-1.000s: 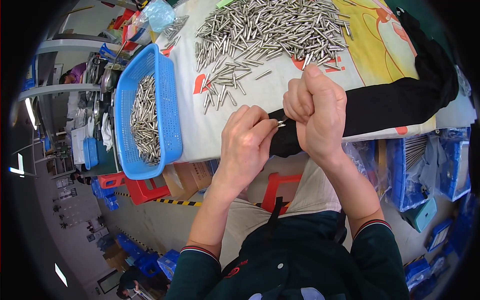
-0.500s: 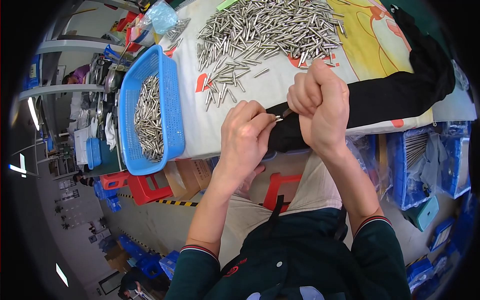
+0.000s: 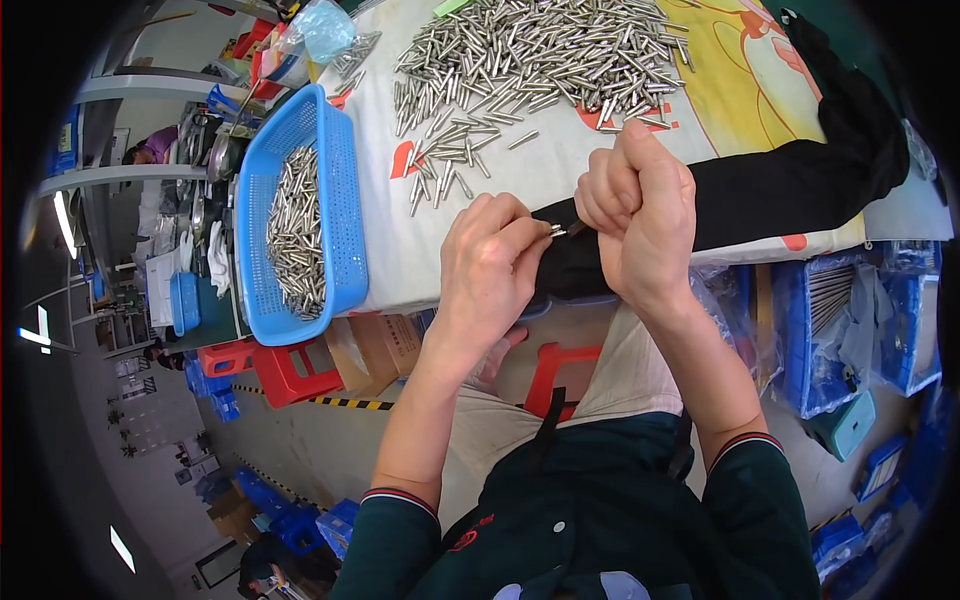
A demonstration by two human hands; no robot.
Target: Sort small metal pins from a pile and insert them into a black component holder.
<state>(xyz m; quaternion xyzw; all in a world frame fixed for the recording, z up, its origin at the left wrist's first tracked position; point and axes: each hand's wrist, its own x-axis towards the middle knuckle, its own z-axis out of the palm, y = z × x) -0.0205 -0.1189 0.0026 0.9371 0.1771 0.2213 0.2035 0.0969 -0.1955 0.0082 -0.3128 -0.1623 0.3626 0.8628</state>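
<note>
My left hand [image 3: 490,255] is closed, with thumb and fingertips pinching a small shiny metal pin [image 3: 557,231]. Wrapped in a fist, my right hand [image 3: 645,215] grips a thin dark tool [image 3: 576,228]; its tip meets the pin's end, and most of it is hidden inside the fist. Both hands are above a black cloth [image 3: 750,195] at the table's near edge. Beyond them lies a large heap of similar metal pins [image 3: 540,60], with several strays [image 3: 450,155] spread closer in.
A blue perforated basket [image 3: 345,215] part full of metal pins stands left of my hands. Patterned cloth [image 3: 390,235] covers the table. Below are red stools [image 3: 290,378], a cardboard box [image 3: 385,350] and, at right, blue crates [image 3: 800,375] with metal rods. Another person [image 3: 275,565] is at lower left.
The pin and my left fingertips have shifted very slightly upward. My right fist stays almost in place, and the tool's tip is still at the pin.
</note>
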